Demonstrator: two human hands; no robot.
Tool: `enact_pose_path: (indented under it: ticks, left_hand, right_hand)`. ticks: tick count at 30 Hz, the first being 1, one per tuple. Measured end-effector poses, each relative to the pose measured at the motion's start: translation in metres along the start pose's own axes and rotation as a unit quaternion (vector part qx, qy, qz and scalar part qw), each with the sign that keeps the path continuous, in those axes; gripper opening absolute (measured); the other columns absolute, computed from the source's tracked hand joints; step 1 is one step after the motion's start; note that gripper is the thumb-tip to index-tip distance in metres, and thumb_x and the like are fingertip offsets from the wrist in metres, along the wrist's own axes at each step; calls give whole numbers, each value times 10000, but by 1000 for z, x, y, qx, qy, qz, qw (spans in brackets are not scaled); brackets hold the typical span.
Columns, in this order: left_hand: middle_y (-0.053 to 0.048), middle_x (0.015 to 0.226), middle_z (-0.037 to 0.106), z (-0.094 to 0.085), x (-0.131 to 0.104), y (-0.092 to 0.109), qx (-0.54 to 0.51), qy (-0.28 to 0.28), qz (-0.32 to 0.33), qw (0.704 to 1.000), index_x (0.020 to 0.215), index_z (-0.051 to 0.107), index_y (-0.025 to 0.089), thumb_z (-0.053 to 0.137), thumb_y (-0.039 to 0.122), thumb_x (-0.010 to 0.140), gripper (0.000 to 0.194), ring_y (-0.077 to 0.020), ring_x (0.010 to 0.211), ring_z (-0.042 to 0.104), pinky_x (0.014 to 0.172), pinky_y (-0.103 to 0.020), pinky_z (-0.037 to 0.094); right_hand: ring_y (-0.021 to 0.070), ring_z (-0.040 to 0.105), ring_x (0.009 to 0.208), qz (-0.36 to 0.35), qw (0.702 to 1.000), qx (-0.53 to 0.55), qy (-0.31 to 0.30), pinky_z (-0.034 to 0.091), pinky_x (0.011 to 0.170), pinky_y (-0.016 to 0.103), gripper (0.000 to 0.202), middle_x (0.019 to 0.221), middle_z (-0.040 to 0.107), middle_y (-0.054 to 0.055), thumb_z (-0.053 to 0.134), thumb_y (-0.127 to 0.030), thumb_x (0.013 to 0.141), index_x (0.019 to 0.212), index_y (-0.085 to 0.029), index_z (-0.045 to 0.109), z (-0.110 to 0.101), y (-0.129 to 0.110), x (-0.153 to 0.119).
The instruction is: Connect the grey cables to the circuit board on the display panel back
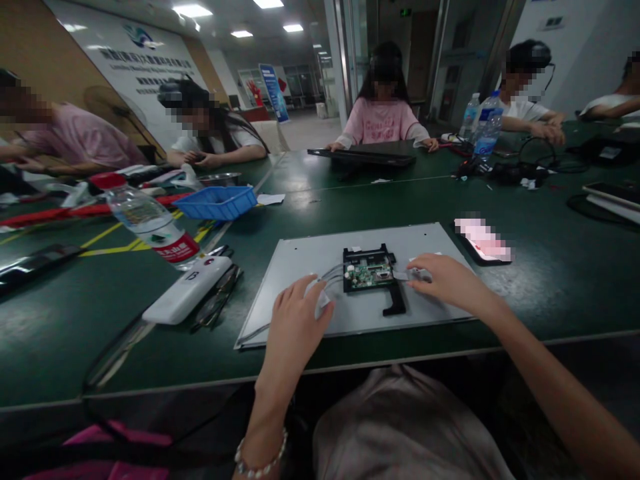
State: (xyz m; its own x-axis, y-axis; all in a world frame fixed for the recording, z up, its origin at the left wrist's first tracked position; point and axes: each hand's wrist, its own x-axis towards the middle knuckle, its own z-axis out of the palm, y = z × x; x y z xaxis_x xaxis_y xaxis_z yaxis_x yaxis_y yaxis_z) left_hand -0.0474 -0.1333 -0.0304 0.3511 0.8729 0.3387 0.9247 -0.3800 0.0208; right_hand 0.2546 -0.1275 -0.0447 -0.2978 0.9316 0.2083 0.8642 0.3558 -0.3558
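From my remote seat I see a smooth, matt grey panel (310, 257), matt black plastic bracket (397, 298) on it, and glossy green tabletop (340, 210) around it.

A broad dark-green bench (425, 200) with a glossy top reflects the bright rectangular ceiling lights (193, 11). Behind it, a tan wall (40, 57) carries a white lettered panel (165, 77). A pale floor (313, 130) runs back past a blue upright banner (275, 93); metal-framed glass doors (453, 60) adjoin a plain white wall (595, 53).
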Motion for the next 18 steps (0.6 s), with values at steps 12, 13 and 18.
enact_pose_path:
  ticks: [12,13,18]
  left_hand:
    - [-54,903,724,4,6,-5,0,-10,-56,998,1007,663,206,433,162,899,258,-244,851,669,821,-367,488]
    - [-54,915,726,3,9,-7,0,7,-60,998,1006,665,206,433,159,900,260,-239,859,670,841,-367,484]
    - [-73,1096,697,9,21,-18,-9,85,-82,993,1021,663,194,448,175,901,247,-230,1022,643,913,-371,472]
  right_hand:
    - [219,634,831,-75,979,-186,-25,456,712,329,209,915,692,80,452,-100,901,905,-159,653,5,-18,17]
    - [220,632,834,-74,978,-193,-18,457,712,328,211,922,691,83,456,-81,889,917,-156,651,2,-15,17]
    - [242,616,928,-31,977,-211,33,462,778,344,216,991,682,113,469,-62,871,954,-149,649,-3,4,13]
